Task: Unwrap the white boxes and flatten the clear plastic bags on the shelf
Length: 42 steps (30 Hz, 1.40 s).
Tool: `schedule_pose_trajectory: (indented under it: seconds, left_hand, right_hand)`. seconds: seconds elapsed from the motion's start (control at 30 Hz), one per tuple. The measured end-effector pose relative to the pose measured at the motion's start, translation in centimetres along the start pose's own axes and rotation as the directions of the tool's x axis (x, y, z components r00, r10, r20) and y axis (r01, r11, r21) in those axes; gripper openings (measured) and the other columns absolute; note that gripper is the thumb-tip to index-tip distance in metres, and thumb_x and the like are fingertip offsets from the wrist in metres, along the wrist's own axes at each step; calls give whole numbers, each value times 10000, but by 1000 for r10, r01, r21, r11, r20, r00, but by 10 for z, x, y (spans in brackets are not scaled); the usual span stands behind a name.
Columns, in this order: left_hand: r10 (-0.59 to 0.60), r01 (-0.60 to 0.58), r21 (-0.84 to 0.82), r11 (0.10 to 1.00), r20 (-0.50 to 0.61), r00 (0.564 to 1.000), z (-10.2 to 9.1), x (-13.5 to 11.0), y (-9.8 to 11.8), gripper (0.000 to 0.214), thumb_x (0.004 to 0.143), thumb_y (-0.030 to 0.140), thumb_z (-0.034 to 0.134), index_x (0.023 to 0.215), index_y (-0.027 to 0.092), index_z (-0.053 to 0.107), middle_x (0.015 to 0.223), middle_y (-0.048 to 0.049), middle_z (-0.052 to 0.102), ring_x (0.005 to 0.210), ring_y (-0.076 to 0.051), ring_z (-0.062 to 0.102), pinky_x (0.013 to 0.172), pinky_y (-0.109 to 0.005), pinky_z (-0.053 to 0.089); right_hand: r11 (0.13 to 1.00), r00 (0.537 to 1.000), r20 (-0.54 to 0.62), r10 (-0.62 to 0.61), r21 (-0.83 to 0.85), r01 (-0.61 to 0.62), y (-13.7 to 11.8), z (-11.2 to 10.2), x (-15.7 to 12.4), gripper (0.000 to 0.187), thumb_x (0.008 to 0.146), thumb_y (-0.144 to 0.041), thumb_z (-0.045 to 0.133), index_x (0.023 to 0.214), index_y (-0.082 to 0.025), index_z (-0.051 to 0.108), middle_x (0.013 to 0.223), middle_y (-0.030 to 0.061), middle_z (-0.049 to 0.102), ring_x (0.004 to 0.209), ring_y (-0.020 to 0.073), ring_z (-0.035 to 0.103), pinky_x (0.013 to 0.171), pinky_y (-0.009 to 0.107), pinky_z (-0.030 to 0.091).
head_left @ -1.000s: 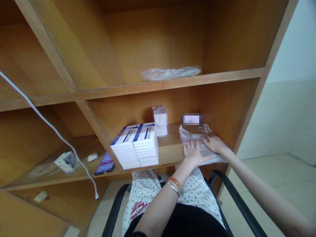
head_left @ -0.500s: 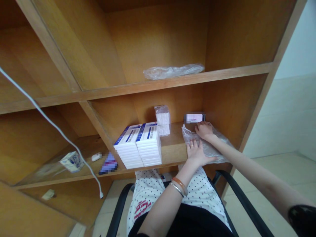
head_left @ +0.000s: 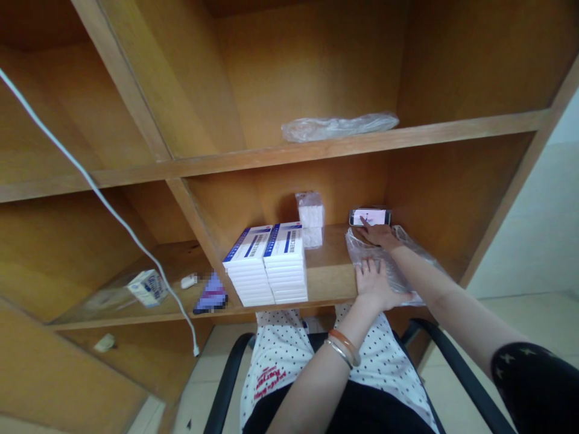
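Head view, so: big wooden shelf unit (head_left: 316,147), lower right compartment loaded with 2 stacks of white-and-blue boxes (head_left: 271,265), a crinkly clear plastic bag (head_left: 359,248) front right, wrapped white packets (head_left: 310,212) and a phone (head_left: 370,216) at the back. Left hand (head_left: 376,284) spread flat, pressing the bag's near end. Right hand (head_left: 380,234) over the bag's far end, gripping nothing, forefinger out on the phone screen.

The shelf (head_left: 330,274) is warm brown wood, the stacked boxes (head_left: 271,265) white with blue bands, the plastic bag (head_left: 362,250) clear, the garment (head_left: 280,355) white with small dark dots, the bangles (head_left: 344,348) orange and silver, the cable (head_left: 113,206) white.
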<state>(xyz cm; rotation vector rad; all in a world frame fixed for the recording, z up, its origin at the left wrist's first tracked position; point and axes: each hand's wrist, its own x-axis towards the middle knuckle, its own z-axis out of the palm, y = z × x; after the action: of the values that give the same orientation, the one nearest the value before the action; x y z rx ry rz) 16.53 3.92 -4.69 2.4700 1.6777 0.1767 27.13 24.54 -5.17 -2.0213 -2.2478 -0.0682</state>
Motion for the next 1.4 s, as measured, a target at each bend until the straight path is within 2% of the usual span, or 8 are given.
schedule_pose_trajectory:
  seconds: [0.2, 0.3, 0.4, 0.53, 0.67, 0.87, 1.17, 1.4]
  left_hand:
    - [3, -3, -38, 999, -22, 1000, 1, 0, -1, 1151, 635, 863, 262, 1479, 89, 155, 1554, -206, 102, 1434, -364, 59, 1151, -517, 56]
    - [5, -6, -33, 999, -25, 1000, 2, 0, -1, 1142, 640, 861, 256, 1478, 91, 158, 1555, -200, 104, 1433, -364, 65, 1153, -511, 53]
    - [1, -1, -17, 1000, -29, 1000, 1, -1, -1, 1121, 654, 850, 253, 1480, 99, 149, 1558, -187, 113, 1433, -361, 72, 1152, -509, 54]
    - [0, -2, -26, 1000, -45, 999, 2, 0, -1, 1114, 655, 845, 260, 1477, 99, 164, 1551, -197, 136, 1430, -359, 93, 1151, -509, 63]
    - [3, -4, -23, 1000, -47, 999, 2, -1, 0, 1090, 665, 834, 263, 1477, 114, 171, 1552, -185, 145, 1432, -351, 93, 1149, -510, 65]
    - [-4, 2, -35, 999, -52, 999, 0, -2, 1, 1085, 659, 825, 303, 1473, 115, 193, 1547, -185, 166, 1424, -363, 121, 1143, -519, 74]
    - [-1, -5, -67, 998, -79, 997, 1, -3, 1, 1074, 665, 809, 332, 1468, 106, 215, 1540, -197, 180, 1428, -357, 106, 1143, -518, 52]
    - [5, -11, -78, 997, -73, 997, -1, -2, 2, 1078, 660, 816, 341, 1465, 107, 232, 1541, -197, 179, 1426, -363, 108, 1142, -523, 52]
  right_hand:
    - [999, 998, -47, -43, -13, 43, -4, -2, -2, 770, 954, -580, 184, 1482, -21, 158, 1248, 292, 542, 1108, 307, 561, 904, 414, 397]
    - [985, 973, -154, -169, -52, 163, -4, -2, -4, 680, 974, -512, 237, 1452, -30, 271, 1335, 299, 459, 1205, 333, 468, 953, 436, 350]
    - [950, 925, -221, -310, -93, 297, -3, 0, -4, 539, 987, -416, 274, 1390, -85, 408, 1335, 219, 500, 1252, 300, 418, 1030, 456, 261]
    - [930, 902, -227, -368, -101, 354, 1, 6, 0, 448, 970, -325, 314, 1303, -99, 509, 1410, 146, 459, 1331, 267, 333, 1089, 431, 198]
    - [936, 900, -259, -351, -102, 336, 7, 16, 7, 482, 937, -318, 350, 1323, -60, 476, 1485, 160, 351, 1392, 276, 249, 1119, 441, 166]
    - [950, 905, -290, -312, -89, 299, 14, 28, 19, 620, 906, -355, 378, 1416, -7, 326, 1470, 219, 349, 1380, 310, 289, 1117, 472, 193]
    - [945, 909, -261, -326, -83, 316, 13, 42, 25, 604, 924, -362, 350, 1422, -21, 321, 1470, 213, 353, 1369, 287, 321, 1094, 426, 269]
    - [932, 900, -242, -363, -98, 349, 10, 38, 29, 549, 941, -334, 357, 1404, -37, 351, 1462, 201, 370, 1372, 268, 314, 1103, 394, 252]
